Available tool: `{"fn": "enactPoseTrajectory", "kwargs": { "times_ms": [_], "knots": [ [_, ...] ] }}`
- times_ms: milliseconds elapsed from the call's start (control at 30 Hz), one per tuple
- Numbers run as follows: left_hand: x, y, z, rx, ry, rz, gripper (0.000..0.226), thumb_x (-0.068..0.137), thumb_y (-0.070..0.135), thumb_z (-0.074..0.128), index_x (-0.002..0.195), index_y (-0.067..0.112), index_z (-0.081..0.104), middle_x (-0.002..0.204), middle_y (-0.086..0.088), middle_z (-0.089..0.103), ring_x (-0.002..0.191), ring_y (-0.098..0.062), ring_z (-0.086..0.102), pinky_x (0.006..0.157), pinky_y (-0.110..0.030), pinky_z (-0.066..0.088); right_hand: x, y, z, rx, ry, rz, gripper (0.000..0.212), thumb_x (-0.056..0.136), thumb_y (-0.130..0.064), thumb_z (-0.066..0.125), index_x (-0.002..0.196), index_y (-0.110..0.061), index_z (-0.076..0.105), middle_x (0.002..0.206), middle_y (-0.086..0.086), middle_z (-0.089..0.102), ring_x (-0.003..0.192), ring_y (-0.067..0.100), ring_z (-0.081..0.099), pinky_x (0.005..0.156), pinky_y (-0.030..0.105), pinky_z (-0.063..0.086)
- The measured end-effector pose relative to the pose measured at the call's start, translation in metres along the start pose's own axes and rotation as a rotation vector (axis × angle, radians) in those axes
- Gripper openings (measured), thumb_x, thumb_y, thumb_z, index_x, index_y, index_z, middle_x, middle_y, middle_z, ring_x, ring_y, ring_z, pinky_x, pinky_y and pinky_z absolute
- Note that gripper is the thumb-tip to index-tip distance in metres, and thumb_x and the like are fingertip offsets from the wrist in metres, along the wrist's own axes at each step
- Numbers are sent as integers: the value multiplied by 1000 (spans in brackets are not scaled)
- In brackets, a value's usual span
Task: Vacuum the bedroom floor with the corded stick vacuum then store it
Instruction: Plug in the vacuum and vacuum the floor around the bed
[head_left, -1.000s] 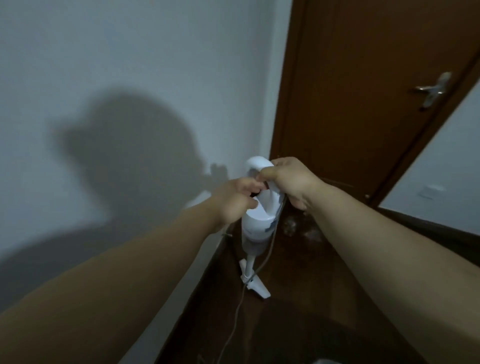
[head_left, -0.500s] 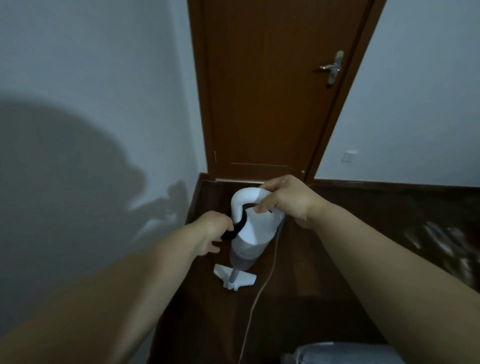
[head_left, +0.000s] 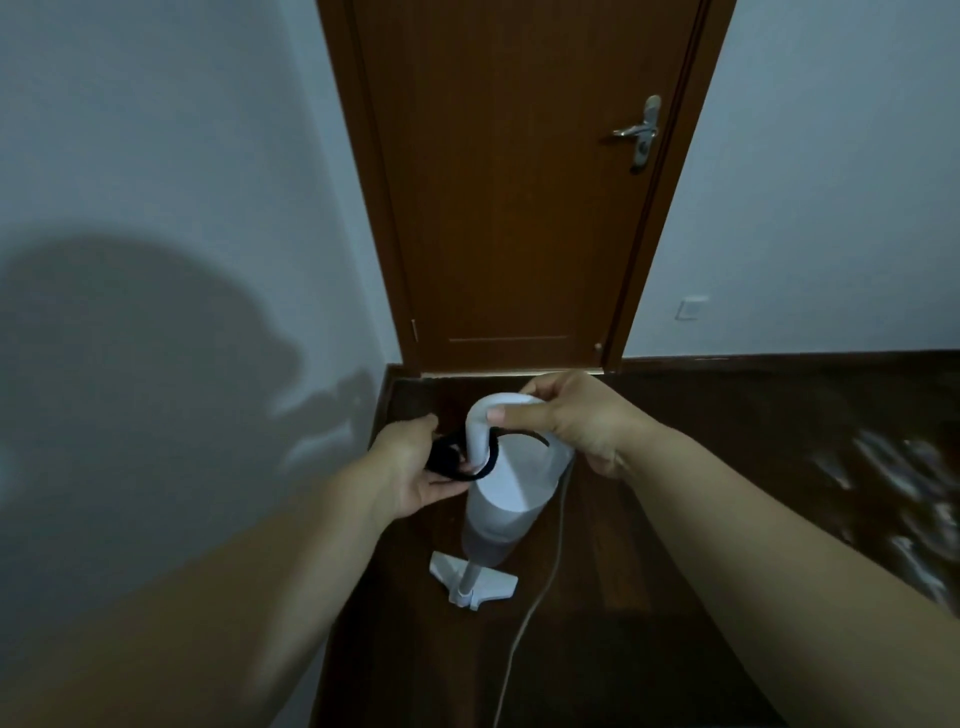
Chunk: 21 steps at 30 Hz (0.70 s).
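Note:
A white corded stick vacuum (head_left: 511, 486) stands upright on the dark wooden floor in front of a brown door. Its floor head (head_left: 472, 579) rests flat on the boards. My right hand (head_left: 566, 421) grips the top of the vacuum's loop handle, thumb pointing left. My left hand (head_left: 415, 465) holds a black strap loop (head_left: 460, 457) that wraps around the handle's left side. A pale power cord (head_left: 540, 587) hangs from the vacuum's right side and trails toward me along the floor.
The closed brown door (head_left: 519, 182) with a metal lever handle (head_left: 639, 130) is straight ahead. A white wall (head_left: 156, 208) runs close on the left; another wall with a socket plate (head_left: 691, 307) is on the right. Dark floor (head_left: 753, 467) stretches right.
The view has swung from the left wall to face the door squarely. My left hand has slid down from the handle's top to the black strap on its side. The right hand keeps its grip.

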<state>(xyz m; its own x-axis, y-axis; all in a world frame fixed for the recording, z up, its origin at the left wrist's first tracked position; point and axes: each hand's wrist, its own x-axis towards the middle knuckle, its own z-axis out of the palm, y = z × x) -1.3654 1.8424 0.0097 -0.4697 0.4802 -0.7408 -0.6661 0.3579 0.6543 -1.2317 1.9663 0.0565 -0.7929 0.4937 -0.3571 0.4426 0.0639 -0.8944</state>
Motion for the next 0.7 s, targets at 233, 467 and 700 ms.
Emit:
{"fn": "enactPoseTrajectory", "kwargs": {
  "times_ms": [233, 467, 700],
  "knots": [
    [12, 5, 6, 54, 7, -35, 8, 97, 14, 51, 91, 13, 56, 94, -17, 61, 82, -29, 62, 57, -40, 55, 25, -4, 22, 289, 417, 184, 15, 88, -27, 60, 82, -13, 62, 87, 8, 60, 77, 20, 57, 72, 33, 47],
    [30, 15, 10, 87, -80, -54, 3, 95, 13, 54, 92, 12, 56, 91, -15, 61, 91, -31, 61, 83, -49, 56, 13, -19, 13, 100, 338, 502, 34, 88, -51, 53, 90, -19, 61, 87, 9, 61, 77, 26, 57, 64, 34, 46],
    [32, 25, 12, 199, -191, -116, 20, 88, 22, 67, 103, 11, 61, 102, -20, 63, 96, -36, 62, 75, -47, 57, -14, -14, 15, 201, 220, 630, 50, 90, -59, 44, 96, -12, 61, 82, 14, 57, 61, 22, 53, 54, 24, 36]
  ]
}}
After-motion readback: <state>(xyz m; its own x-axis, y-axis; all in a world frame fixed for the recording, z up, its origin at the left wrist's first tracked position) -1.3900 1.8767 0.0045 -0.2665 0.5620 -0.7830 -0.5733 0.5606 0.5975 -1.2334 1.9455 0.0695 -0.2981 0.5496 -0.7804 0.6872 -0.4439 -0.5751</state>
